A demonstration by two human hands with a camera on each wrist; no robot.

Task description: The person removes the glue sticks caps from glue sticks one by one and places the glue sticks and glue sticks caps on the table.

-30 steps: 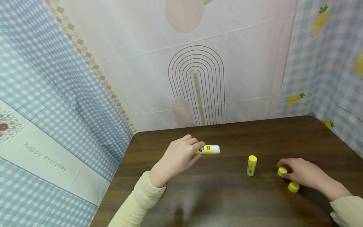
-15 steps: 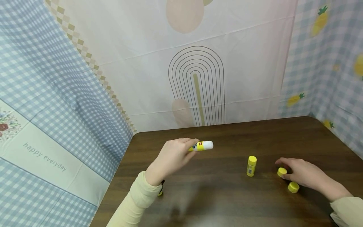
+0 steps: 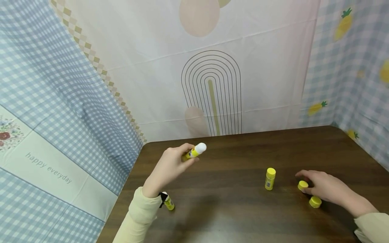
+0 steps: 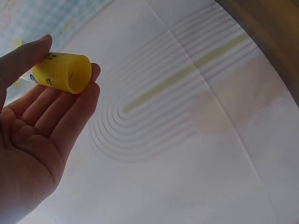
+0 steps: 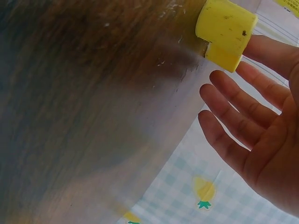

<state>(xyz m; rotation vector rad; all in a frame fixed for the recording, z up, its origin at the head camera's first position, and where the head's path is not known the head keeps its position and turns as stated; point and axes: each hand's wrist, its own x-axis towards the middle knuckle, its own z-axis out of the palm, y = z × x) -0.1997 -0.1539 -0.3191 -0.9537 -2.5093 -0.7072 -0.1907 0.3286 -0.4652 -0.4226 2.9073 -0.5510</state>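
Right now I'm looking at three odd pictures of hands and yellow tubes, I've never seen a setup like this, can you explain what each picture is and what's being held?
These are a person's two bare hands, filmed by three cameras. The wide picture comes from a camera on the head, looking down at a dark wooden table with patterned cloths behind. The other two come from cameras on each wrist, so they look tilted and very close.

The left hand holds a glue stick off the table; the left wrist view shows its yellow end pinched between thumb and fingers. The right hand rests on the table, touching a yellow cap. Also there: a second cap, an upright glue stick, and a small one by the left sleeve.
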